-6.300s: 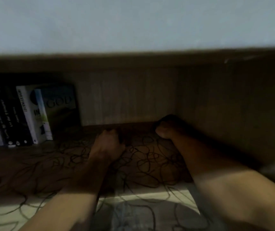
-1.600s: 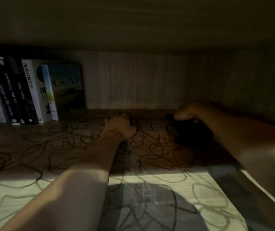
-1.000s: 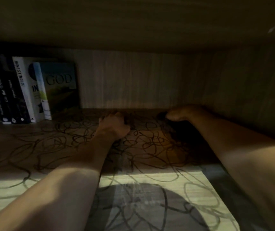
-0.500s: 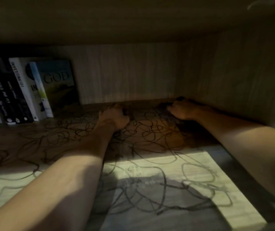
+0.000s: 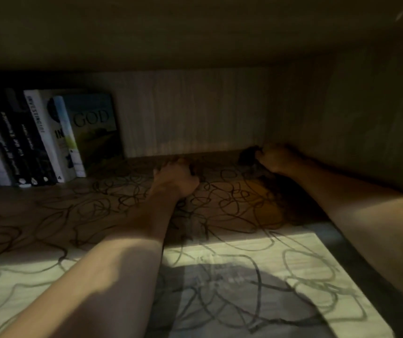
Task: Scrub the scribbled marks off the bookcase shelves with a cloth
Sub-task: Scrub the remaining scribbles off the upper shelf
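Right hand [image 5: 277, 157]: fingers curled down over a dark bunched cloth [image 5: 249, 156], pinning it to the shelf [image 5: 49, 215] in the back right corner, just beside the side panel [image 5: 354, 118]. Only the cloth's left edge shows past the knuckles; the rest is hidden under the hand and in shadow.

Left hand [image 5: 176, 179]: fingers curled under into a loose fist, knuckles resting on the board mid-shelf. Too dark to tell if it holds anything. Looks like a brace.

Scribbled marks [image 5: 220, 203]: black loops all over the shelf, from the back edge out to the sunlit front strip. I see no cleaned patch, so I'd say most of the job is left.

Books [image 5: 49, 135] stand upright at back left, well apart from both hands.

Risks:
- Corner is deep shadow, so ink left there would be hard to spot and easy to skip.
- Cloth is bunched small, so contact is narrow. Strokes could smear the lines instead of lifting them.
- Side panel sits right next to the right knuckles, so a wide sideways stroke bumps it.
- Left forearm lies across marked board; it blocks that strip and may pick up ink.
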